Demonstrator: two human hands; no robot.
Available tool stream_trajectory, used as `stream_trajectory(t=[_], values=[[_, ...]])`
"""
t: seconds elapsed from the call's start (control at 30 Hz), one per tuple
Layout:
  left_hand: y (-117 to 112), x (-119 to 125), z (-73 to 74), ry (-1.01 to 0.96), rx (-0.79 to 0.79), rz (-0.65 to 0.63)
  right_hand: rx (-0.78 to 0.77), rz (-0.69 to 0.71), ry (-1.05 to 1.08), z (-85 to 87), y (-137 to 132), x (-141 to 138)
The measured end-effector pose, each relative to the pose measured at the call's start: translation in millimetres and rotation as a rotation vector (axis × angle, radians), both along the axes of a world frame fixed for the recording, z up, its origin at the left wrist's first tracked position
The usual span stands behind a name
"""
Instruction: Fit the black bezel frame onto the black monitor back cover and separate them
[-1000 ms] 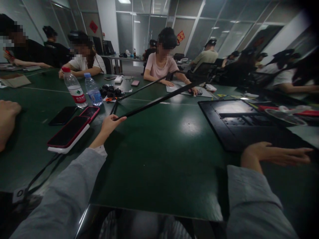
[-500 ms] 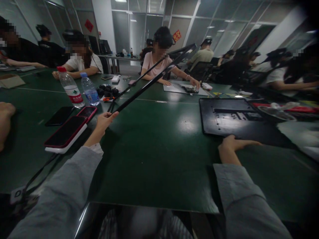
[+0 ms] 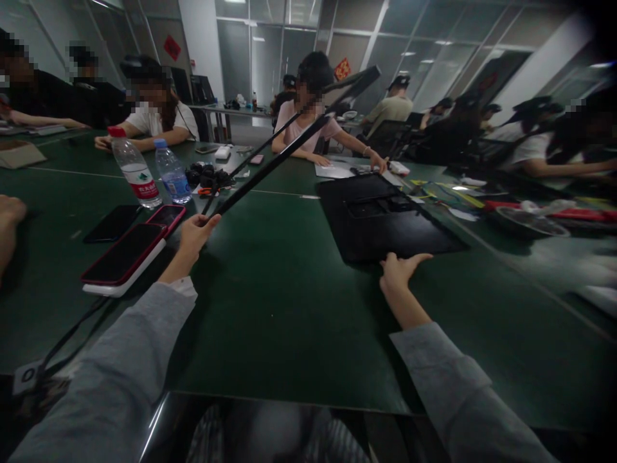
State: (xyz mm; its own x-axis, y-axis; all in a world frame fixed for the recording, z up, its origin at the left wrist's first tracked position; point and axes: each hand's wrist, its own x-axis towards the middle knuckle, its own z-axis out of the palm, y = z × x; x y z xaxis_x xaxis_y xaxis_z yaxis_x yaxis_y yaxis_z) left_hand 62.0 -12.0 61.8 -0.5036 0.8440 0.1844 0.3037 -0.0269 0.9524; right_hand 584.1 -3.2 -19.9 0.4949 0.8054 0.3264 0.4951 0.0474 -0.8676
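My left hand (image 3: 194, 239) is closed round the near corner of a thin black rectangular frame (image 3: 279, 159). The frame slants up and to the right above the table, its far end the highest part. On the right, my right hand (image 3: 401, 273) grips the near edge of a flat black panel (image 3: 385, 238), thumb on top and fingers mostly hidden beneath. A recessed rectangular area shows in the panel's middle. Whether the panel rests on the table or is slightly raised, I cannot tell.
Phones (image 3: 128, 254) on a white block and two water bottles (image 3: 139, 180) stand left of my left hand. Black and orange items (image 3: 207, 179) lie behind them. Across the green table (image 3: 289, 321) a person (image 3: 313, 122) works. A clear-wrapped bundle (image 3: 530, 222) lies at right.
My right hand has moved left with the black panel, which is now nearer the table's middle and turned. The left hand and its frame have shifted only slightly.
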Motion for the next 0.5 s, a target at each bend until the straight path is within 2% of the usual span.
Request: stream_trajectory(t=[0.1, 0.23, 0.3, 0.33, 0.43, 0.5], values=[[6, -8, -7.9, 0.052, 0.048, 0.009, -0.084, 0.002, 0.285, 4.3, 11, -9], [7, -15, -8.4, 0.185, 0.073, -0.002, -0.154, 0.325, 0.367, 20.6, 24, -6], [5, -15, -5.5, 0.259, 0.084, 0.008, -0.149, 0.428, 0.391, 29.1, 28, -3], [3, -15, -4.4, 0.299, 0.093, 0.014, -0.130, 0.421, 0.388, 33.4, 30, -2], [0, -12, -4.7, 0.442, 0.128, 0.006, 0.012, 0.279, 0.387, 48.2, 32, 1], [0, -11, -8.0, 0.553, 0.141, -0.017, 0.080, 0.315, 0.466, 59.7, 30, 4]])
